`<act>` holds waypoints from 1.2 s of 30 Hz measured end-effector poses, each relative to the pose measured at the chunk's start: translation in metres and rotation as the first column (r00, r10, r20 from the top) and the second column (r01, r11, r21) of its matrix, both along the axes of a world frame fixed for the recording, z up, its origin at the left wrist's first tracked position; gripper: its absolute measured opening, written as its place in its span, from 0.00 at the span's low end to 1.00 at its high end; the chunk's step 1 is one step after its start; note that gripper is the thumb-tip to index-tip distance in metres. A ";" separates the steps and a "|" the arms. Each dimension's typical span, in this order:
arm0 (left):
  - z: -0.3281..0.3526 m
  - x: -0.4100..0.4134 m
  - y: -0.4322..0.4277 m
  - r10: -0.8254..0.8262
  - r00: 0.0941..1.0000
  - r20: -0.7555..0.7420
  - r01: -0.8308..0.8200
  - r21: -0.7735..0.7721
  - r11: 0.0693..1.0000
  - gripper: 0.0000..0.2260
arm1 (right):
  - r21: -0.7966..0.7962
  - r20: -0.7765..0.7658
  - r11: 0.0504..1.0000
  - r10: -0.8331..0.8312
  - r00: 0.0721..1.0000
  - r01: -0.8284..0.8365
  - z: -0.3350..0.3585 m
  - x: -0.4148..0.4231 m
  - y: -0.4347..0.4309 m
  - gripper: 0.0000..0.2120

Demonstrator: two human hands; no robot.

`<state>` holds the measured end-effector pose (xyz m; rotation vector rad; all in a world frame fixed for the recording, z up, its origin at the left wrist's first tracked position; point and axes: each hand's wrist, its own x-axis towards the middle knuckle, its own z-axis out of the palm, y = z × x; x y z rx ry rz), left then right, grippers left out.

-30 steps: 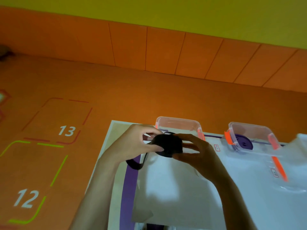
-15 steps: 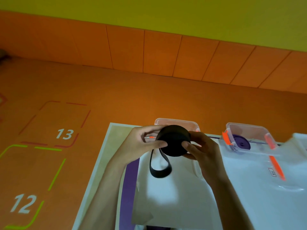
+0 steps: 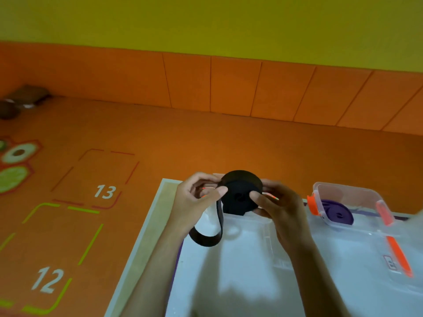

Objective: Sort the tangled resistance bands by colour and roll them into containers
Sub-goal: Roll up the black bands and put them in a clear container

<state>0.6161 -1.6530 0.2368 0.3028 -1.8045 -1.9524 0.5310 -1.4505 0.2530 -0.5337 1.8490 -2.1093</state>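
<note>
A black resistance band (image 3: 240, 193), mostly wound into a thick roll, is held up between both hands above the table. My left hand (image 3: 196, 200) pinches the roll's left edge with thumb and fingers. My right hand (image 3: 278, 209) grips its right side, thumb on the face. A loose loop of the band hangs below the left hand. Behind the roll a clear container (image 3: 216, 177) is almost hidden. To the right, a second clear container (image 3: 366, 197) with orange clips holds a rolled purple band (image 3: 338, 213).
White sheets and clear lids (image 3: 357, 259) cover the table (image 3: 146, 229), whose left edge runs diagonally. The orange floor mat (image 3: 103, 191) with numbers 12 and 13 lies to the left. An orange padded wall stands behind.
The roll has grown as more band was wound on. The hanging loop has shortened and swung from left of the hands to below them. The view has shifted slightly.
</note>
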 end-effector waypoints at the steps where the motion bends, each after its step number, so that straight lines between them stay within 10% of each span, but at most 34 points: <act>1: 0.000 -0.004 0.008 0.019 1.000 -0.009 -0.019 0.001 1.000 0.09 | -0.016 -0.007 1.000 0.014 1.000 -0.014 0.002 -0.005 0.005 0.16; 10: 0.005 -0.034 0.069 -0.085 0.996 0.013 0.084 0.043 0.996 0.17 | -0.161 0.252 0.987 0.047 0.967 -0.006 -0.005 -0.049 0.059 0.12; 21: -0.002 -0.064 0.157 0.196 0.980 0.029 -0.198 0.147 0.969 0.10 | -0.416 0.386 0.909 0.184 0.904 -0.008 -0.027 -0.055 0.106 0.15; 29: -0.003 -0.054 0.171 0.190 0.974 0.124 -0.203 0.100 0.974 0.11 | -0.026 0.178 0.996 0.088 0.980 -0.085 -0.032 -0.072 0.142 0.18; 36: -0.001 -0.053 0.176 0.191 0.970 0.150 -0.193 -0.002 0.981 0.11 | 0.003 0.205 0.962 0.268 0.941 -0.274 -0.025 -0.085 0.160 0.25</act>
